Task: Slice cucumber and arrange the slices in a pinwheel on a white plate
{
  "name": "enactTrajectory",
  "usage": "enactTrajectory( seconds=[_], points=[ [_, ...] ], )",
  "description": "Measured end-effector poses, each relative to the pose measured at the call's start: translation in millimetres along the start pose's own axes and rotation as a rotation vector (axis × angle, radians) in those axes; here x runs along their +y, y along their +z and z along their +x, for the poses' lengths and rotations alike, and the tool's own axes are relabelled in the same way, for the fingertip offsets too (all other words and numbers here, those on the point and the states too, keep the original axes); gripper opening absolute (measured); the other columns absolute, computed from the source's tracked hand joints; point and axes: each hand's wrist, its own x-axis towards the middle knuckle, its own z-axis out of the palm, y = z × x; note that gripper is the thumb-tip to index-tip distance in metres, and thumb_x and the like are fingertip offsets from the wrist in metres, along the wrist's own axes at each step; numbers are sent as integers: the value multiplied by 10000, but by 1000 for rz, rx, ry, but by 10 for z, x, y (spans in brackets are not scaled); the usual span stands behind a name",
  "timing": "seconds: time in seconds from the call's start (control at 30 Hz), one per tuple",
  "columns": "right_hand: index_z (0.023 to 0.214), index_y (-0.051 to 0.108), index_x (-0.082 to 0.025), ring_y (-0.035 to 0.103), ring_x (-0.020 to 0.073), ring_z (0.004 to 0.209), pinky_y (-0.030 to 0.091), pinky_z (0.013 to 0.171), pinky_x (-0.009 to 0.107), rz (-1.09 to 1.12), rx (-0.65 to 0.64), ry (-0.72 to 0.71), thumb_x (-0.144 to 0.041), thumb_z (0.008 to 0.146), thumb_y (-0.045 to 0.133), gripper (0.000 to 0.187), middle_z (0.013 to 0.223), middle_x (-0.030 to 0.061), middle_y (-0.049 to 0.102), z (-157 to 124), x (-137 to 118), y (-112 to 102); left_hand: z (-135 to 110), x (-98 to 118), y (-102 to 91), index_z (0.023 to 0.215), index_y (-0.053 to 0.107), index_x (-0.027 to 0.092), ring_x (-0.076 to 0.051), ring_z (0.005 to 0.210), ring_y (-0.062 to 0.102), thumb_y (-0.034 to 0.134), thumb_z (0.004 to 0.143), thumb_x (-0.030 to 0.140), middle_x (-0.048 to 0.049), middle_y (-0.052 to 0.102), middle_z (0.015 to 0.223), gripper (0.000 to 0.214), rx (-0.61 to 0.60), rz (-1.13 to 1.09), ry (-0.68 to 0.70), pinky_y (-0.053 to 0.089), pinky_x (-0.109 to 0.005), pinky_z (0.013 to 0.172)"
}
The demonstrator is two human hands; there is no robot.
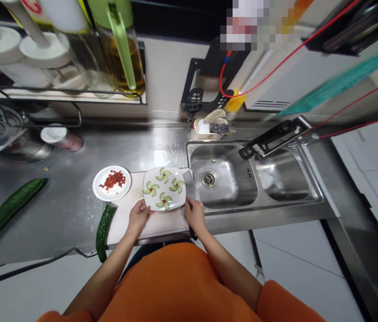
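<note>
A square white plate (149, 199) rests on a white cutting board (162, 221). It carries several pinwheels of cucumber slices with red centres. My left hand (138, 217) grips the plate's near left corner, fingers curled on the rim. My right hand (195, 213) holds its near right corner. A round white plate (100, 193) of chopped red bits sits just left. A piece of cucumber (103, 230) lies at the board's left edge.
A whole cucumber (6, 210) lies far left on the steel counter (58, 201). A double sink (229, 181) with a black faucet (269, 138) is right of the board. Oil bottles and jars stand on a rack (75, 91) at the back.
</note>
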Motion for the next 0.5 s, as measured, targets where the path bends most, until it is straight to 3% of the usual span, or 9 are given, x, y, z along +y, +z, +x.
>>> enactTrajectory(
  seconds=[0.33,0.5],
  points=[
    [1073,712,-164,625,219,914,415,895,327,78,4,6,-193,824,437,373,1001,86,730,13,1,1,-59,86,-1,970,618,159,-133,669,619,749,577,318,16,655,710,444,6,-20,6,536,-284,707],
    [1089,657,-153,633,193,807,477,805,317,292,26,100,-284,804,481,360,879,64,722,11,-16,49,-106,164,-41,1016,605,160,-137,719,633,744,599,328,-1,675,779,471,0,-18,17,539,-279,726]
  ],
)
